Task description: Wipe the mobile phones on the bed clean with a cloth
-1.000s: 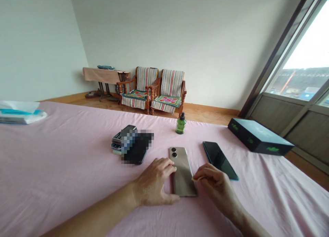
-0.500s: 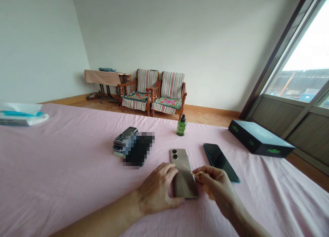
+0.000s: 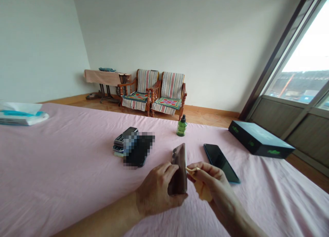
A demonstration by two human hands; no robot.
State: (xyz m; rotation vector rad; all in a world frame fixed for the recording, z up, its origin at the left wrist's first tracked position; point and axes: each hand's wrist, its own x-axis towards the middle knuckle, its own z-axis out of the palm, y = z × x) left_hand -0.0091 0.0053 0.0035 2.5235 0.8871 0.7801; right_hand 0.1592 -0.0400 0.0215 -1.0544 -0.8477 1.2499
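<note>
A smartphone (image 3: 179, 175) with two round camera lenses on its back is tilted up on its left long edge. My left hand (image 3: 158, 189) grips it from the left, thumb along the bottom end and fingers at the side. In my right hand (image 3: 214, 180) a folded pale yellow cloth (image 3: 203, 190) is pinched between thumb and fingers, its tip at the phone's raised right edge. Part of the cloth hangs below the palm. Just beyond my right hand a dark smartphone (image 3: 221, 161) lies screen up.
On the pink sheet (image 3: 77, 154) stand a green spray bottle (image 3: 181, 127) and a black box (image 3: 259, 139). Stacked keypad phones (image 3: 125, 137) sit beside a partly pixelated black phone (image 3: 140, 154). A tissue pack (image 3: 23, 115) lies far left. Two wooden chairs (image 3: 168, 89) stand by the wall.
The phone was lying nearly flat with its back up; now its right side is raised. My right hand has shifted slightly left with the cloth, and more of the cloth shows.
</note>
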